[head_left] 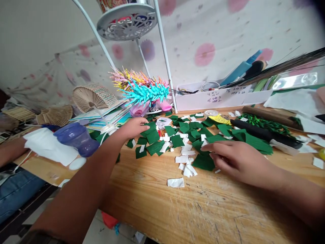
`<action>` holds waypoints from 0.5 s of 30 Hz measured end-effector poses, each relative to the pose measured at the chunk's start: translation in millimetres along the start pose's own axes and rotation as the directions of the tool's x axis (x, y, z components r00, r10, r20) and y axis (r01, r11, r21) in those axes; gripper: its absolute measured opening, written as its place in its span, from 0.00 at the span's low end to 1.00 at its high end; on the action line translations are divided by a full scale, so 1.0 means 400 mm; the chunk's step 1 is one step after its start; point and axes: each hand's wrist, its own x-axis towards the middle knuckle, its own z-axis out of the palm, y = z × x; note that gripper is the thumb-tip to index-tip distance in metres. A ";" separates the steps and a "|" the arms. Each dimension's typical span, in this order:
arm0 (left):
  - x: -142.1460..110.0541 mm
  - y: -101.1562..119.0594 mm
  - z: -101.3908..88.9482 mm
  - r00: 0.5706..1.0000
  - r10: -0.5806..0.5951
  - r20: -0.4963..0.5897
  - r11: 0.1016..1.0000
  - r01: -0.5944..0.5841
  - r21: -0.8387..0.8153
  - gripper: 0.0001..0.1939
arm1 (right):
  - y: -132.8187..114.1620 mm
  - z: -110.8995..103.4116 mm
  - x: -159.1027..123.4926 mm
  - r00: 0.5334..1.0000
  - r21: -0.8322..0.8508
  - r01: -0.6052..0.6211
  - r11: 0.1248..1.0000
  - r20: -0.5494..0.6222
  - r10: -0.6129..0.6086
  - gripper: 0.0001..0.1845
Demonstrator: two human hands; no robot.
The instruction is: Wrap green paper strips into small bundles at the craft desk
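Note:
My left hand (134, 128) reaches over the left side of a scattered pile, thumb and fingers pinched at the edge of a green paper piece (151, 134). My right hand (235, 157) hovers low at the pile's right side, its index finger stretched out and the other fingers loosely bent. Beneath those fingertips lie a dark green paper square (203, 162) and small white paper slips (186, 149). I see nothing held in the right hand. One white slip (175, 183) lies apart, nearer the front of the wooden table (162, 210).
Behind the pile stand a white box (210, 100) of tools and wires, a plant stand (162, 44) and bright fuzzy stems (147, 93). At right lie a black roll (264, 132) and a brown roll (274, 117). A purple container (77, 139) and another person's arm (12, 149) are at left.

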 end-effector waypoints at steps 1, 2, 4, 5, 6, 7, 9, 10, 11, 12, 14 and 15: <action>-0.013 0.022 -0.006 0.999 0.046 -0.019 0.991 -0.048 -0.128 0.10 | -0.003 0.000 0.001 1.000 0.016 -0.010 1.000 -0.010 0.010 0.14; -0.024 0.048 -0.005 0.996 0.055 -0.065 0.964 -0.070 -0.255 0.11 | -0.007 0.000 0.003 0.999 0.040 -0.028 0.999 -0.017 0.028 0.14; -0.037 0.108 0.015 0.991 0.084 -0.105 0.887 -0.122 -0.445 0.11 | -0.018 0.004 0.007 0.994 0.139 -0.107 0.985 -0.015 0.110 0.13; -0.042 0.141 0.032 0.988 0.106 -0.109 0.845 -0.147 -0.515 0.12 | -0.024 0.006 0.010 0.985 0.221 -0.164 0.961 -0.010 0.171 0.14; -0.045 0.175 0.051 0.983 0.142 -0.118 0.811 -0.184 -0.555 0.12 | -0.030 0.009 0.013 0.971 0.326 -0.225 0.918 0.000 0.237 0.14; -0.049 0.208 0.071 0.975 0.184 -0.127 0.789 -0.223 -0.572 0.13 | -0.035 0.012 0.015 0.954 0.441 -0.275 0.854 0.013 0.300 0.15; -0.059 0.265 0.108 0.961 0.253 -0.111 0.779 -0.271 -0.565 0.13 | -0.042 0.017 0.020 0.929 0.657 -0.306 0.689 0.046 0.368 0.15; -0.065 0.285 0.123 0.954 0.286 -0.092 0.779 -0.288 -0.557 0.13 | -0.044 0.017 0.021 0.921 0.732 -0.312 0.606 0.077 0.382 0.15; -0.072 0.299 0.135 0.947 0.309 -0.094 0.786 -0.309 -0.536 0.13 | -0.046 0.017 0.022 0.915 0.782 -0.320 0.535 0.109 0.387 0.14; -0.079 0.307 0.145 0.940 0.328 -0.099 0.800 -0.332 -0.500 0.12 | -0.047 0.015 0.022 0.908 0.810 -0.336 0.480 0.144 0.394 0.13; -0.090 0.308 0.159 0.932 0.342 -0.123 0.834 -0.361 -0.418 0.12 | -0.047 0.011 0.021 0.892 0.829 -0.374 0.416 0.197 0.408 0.12; -0.094 0.304 0.164 0.930 0.342 -0.132 0.847 -0.366 -0.386 0.12 | -0.047 0.010 0.021 0.888 0.832 -0.383 0.401 0.211 0.410 0.12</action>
